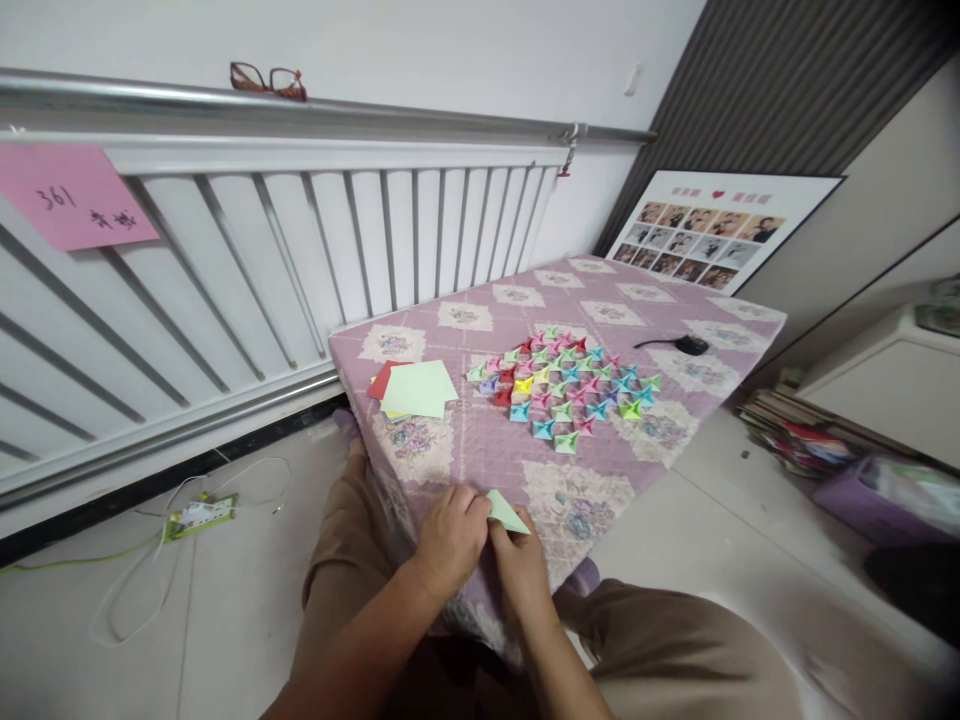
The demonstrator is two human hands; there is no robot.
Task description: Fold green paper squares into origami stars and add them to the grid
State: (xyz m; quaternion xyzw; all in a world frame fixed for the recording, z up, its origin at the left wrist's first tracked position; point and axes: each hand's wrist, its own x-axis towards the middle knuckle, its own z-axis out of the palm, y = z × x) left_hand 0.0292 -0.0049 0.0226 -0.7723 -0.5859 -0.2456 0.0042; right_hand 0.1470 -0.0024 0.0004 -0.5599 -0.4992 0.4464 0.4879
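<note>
A light green sheet of paper, folded to a triangle (507, 513), is held between my two hands over the near corner of the table. My left hand (456, 525) has its fingers closed on the paper's left end. Underneath and to the right, my right hand (519, 560) grips it with the thumb at the lower edge. Beyond them lies a stack of coloured square paper (420, 390), pale green on top with red and yellow showing below. Several small folded paper pieces (562, 390) in many colours stand in rows on the purple flowered tablecloth (495, 460).
A black object with a cord (690, 345) lies at the table's right. Behind stands a photo board (697, 230). The radiator (360, 240) runs along the left, with glasses (268, 80) on its pipe and a pink note (75, 197). A power strip (201, 515) with cables lies on the floor.
</note>
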